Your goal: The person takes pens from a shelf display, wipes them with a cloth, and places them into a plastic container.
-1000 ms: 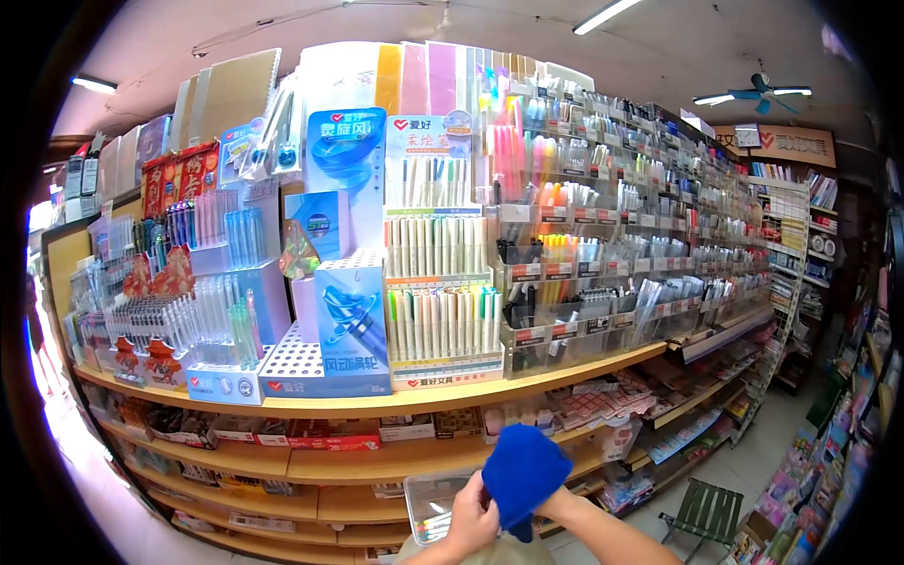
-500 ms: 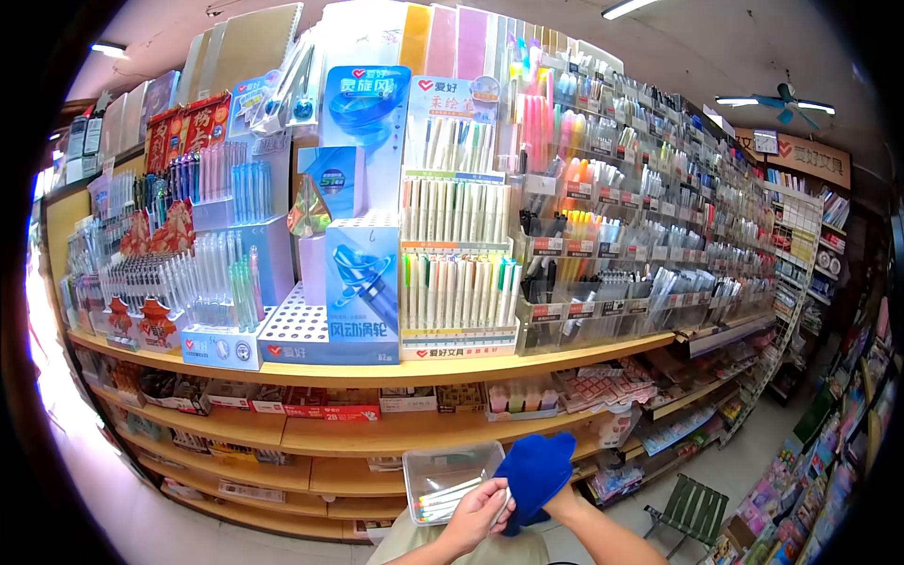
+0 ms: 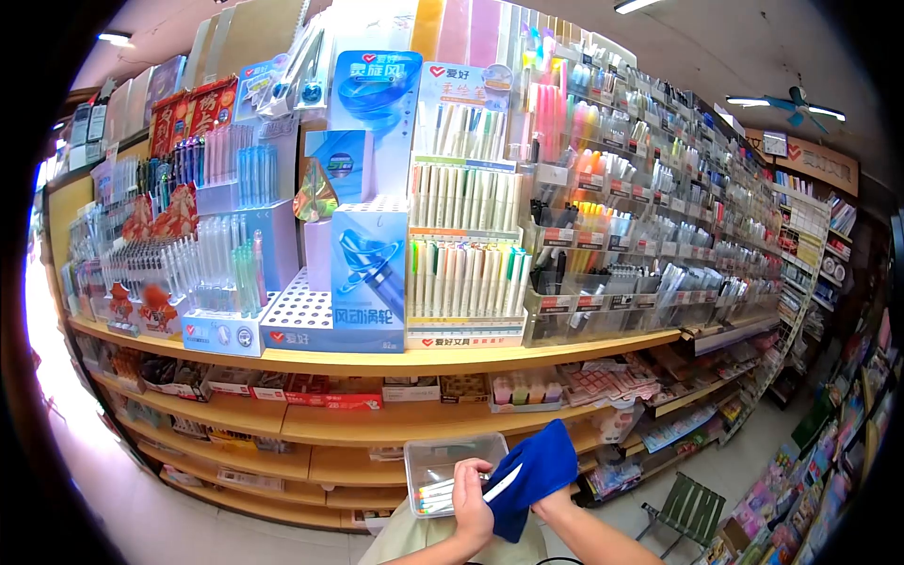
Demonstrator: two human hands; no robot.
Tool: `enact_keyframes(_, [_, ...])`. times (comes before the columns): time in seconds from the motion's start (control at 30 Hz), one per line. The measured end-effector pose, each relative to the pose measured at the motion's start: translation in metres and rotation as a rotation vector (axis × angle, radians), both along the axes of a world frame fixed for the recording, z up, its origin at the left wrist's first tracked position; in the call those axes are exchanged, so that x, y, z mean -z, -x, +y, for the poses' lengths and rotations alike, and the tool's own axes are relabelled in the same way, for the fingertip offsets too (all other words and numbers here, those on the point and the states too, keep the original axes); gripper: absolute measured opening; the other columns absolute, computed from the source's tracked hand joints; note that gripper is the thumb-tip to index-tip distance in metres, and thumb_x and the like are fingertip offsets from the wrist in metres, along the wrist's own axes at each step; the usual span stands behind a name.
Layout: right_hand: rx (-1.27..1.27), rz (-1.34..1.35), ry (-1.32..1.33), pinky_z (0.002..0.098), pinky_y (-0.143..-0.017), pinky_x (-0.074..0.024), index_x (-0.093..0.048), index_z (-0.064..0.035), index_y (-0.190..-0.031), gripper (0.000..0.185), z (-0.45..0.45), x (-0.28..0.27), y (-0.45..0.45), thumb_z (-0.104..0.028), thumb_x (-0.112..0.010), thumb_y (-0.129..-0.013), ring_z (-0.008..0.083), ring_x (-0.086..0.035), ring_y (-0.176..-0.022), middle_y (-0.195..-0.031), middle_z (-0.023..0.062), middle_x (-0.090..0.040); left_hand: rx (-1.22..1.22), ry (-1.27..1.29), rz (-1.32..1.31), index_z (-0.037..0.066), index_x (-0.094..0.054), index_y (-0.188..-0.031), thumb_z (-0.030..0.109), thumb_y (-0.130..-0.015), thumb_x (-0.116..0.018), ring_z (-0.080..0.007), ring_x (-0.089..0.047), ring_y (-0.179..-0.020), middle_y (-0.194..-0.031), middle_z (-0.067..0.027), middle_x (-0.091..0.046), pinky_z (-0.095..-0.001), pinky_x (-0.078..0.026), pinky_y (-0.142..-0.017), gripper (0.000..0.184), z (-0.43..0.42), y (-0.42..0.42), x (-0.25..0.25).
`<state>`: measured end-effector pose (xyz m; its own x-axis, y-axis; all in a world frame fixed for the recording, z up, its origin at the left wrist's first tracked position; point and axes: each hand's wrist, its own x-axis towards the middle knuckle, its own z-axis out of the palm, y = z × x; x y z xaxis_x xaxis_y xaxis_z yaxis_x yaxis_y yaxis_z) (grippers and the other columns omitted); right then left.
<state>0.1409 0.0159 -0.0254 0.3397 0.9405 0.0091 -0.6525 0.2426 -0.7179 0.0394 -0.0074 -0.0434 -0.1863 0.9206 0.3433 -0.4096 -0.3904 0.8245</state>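
Note:
Low in front of me, my left hand (image 3: pixel 473 499) is closed, with the lower end of a white marker pen (image 3: pixel 503 482) at its fingers. The pen slants up to the right across a blue cloth (image 3: pixel 541 463). My right hand (image 3: pixel 554 503) grips that cloth from behind and below, so most of its fingers are hidden. Just left of the cloth, a clear plastic box (image 3: pixel 456 446) sits over my lap. Several white pens with coloured ends (image 3: pixel 435 495) lie inside it, partly covered by my left hand.
A wooden shelf unit (image 3: pixel 377 362) stands ahead, its top crowded with pen displays (image 3: pixel 468 202) and clear pen racks (image 3: pixel 603 273). Boxed goods (image 3: pixel 334 393) fill a lower shelf. To the right are a green folding stool (image 3: pixel 690 508) and packaged items (image 3: pixel 786 504).
The blue cloth has opened out and shifted, its top corner now higher. The white pen now shows against the cloth. My left hand has turned and moved slightly left.

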Motion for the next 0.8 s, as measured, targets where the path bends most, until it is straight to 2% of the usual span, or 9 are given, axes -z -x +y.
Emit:
enact_keyframes(0.2, [-0.113, -0.081, -0.148, 0.0248, -0.059, -0.0427, -0.048, -0.0121, -0.077, 0.033, -0.014, -0.003, 0.010, -0.036, -0.036, -0.096, 0.0127, -0.051, -0.062, -0.067, 0.0018, -0.051, -0.084, -0.307, 0.145, -0.001, -0.051, -0.093, 0.014, -0.093, -0.033, -0.0207, -0.049, -0.089, -0.096, -0.0120, -0.051, -0.0303, -0.038, -0.082, 0.023, -0.013, 0.001, -0.018])
enact_keyframes(0.27, [-0.197, -0.065, -0.125, 0.0249, -0.053, -0.0393, -0.044, -0.0120, -0.069, 0.036, -0.016, -0.011, 0.009, -0.035, -0.037, -0.096, 0.0119, -0.047, -0.056, -0.060, 0.0014, -0.046, -0.156, -0.523, 0.476, 0.000, -0.050, -0.097, 0.011, -0.088, -0.046, -0.0256, -0.052, -0.081, -0.092, -0.0153, -0.052, -0.0327, -0.043, -0.074, 0.015, -0.011, 0.002, -0.004])
enact_keyframes(0.4, [-0.311, 0.040, 0.038, 0.0267, -0.045, -0.0365, -0.041, -0.0109, -0.063, 0.041, -0.018, -0.032, -0.001, -0.036, -0.039, -0.095, 0.0120, -0.044, -0.049, -0.056, 0.0010, -0.044, -0.009, -0.265, 0.640, 0.001, -0.047, -0.103, 0.012, -0.081, -0.061, -0.0222, -0.054, -0.060, -0.077, -0.0106, -0.054, -0.0309, -0.044, -0.055, 0.028, -0.028, -0.004, -0.003])
enact_keyframes(0.43, [-0.155, -0.046, 0.190, 0.0274, -0.042, -0.0356, -0.041, -0.0113, -0.064, 0.039, -0.016, -0.039, 0.005, -0.036, -0.040, -0.095, 0.0117, -0.043, -0.047, -0.057, 0.0000, -0.045, 0.008, -0.264, 0.657, 0.001, -0.046, -0.104, 0.010, -0.081, -0.060, -0.0221, -0.054, -0.058, -0.072, -0.0107, -0.053, -0.0309, -0.044, -0.053, 0.028, -0.030, -0.004, -0.002])
enact_keyframes(0.53, [-0.267, -0.010, 0.209, 0.0275, -0.051, -0.0468, -0.049, -0.0093, -0.077, 0.037, -0.019, -0.043, 0.004, -0.039, -0.037, -0.095, 0.0163, -0.056, -0.059, -0.069, 0.0063, -0.058, -0.091, -0.361, 0.657, 0.000, -0.046, -0.103, 0.009, -0.081, -0.061, -0.0234, -0.055, -0.050, -0.061, -0.0108, -0.054, -0.0321, -0.043, -0.047, 0.027, -0.027, -0.005, 0.000])
enact_keyframes(0.63, [-0.304, -0.105, 0.028, 0.0266, -0.053, -0.0452, -0.049, -0.0102, -0.078, 0.031, -0.024, -0.039, 0.012, -0.034, -0.037, -0.095, 0.0149, -0.054, -0.061, -0.071, 0.0045, -0.056, -0.163, -0.317, 0.622, 0.004, -0.049, -0.097, 0.015, -0.079, -0.065, -0.0281, -0.060, -0.053, -0.064, -0.0113, -0.060, -0.0341, -0.046, -0.047, 0.026, -0.021, -0.003, 0.001])
enact_keyframes(0.73, [-0.514, 0.060, -0.154, 0.0260, -0.056, -0.0431, -0.049, -0.0110, -0.076, 0.028, -0.022, -0.012, 0.006, -0.029, -0.037, -0.095, 0.0140, -0.051, -0.062, -0.071, 0.0025, -0.054, -0.187, -0.348, 0.686, 0.005, -0.052, -0.089, 0.013, -0.078, -0.066, -0.0260, -0.060, -0.052, -0.063, -0.0101, -0.060, -0.0332, -0.045, -0.046, 0.019, -0.011, 0.007, -0.011])
enact_keyframes(0.77, [-0.486, -0.042, -0.154, 0.0252, -0.057, -0.0412, -0.048, -0.0112, -0.075, 0.024, -0.022, -0.007, 0.003, -0.025, -0.042, -0.094, 0.0123, -0.048, -0.064, -0.070, -0.0002, -0.050, -0.174, -0.308, 0.610, 0.004, -0.053, -0.088, 0.013, -0.079, -0.065, -0.0236, -0.059, -0.052, -0.063, -0.0097, -0.060, -0.0324, -0.045, -0.047, 0.017, -0.009, 0.008, -0.016])
enact_keyframes(0.8, [-0.357, -0.447, -0.179, 0.0251, -0.057, -0.0412, -0.048, -0.0112, -0.075, 0.023, -0.022, -0.014, 0.002, -0.024, -0.043, -0.093, 0.0117, -0.048, -0.064, -0.070, -0.0008, -0.049, -0.162, -0.271, 0.536, 0.004, -0.053, -0.087, 0.012, -0.079, -0.064, -0.0213, -0.059, -0.052, -0.063, -0.0093, -0.059, -0.0316, -0.045, -0.047, 0.015, -0.006, 0.010, -0.021])
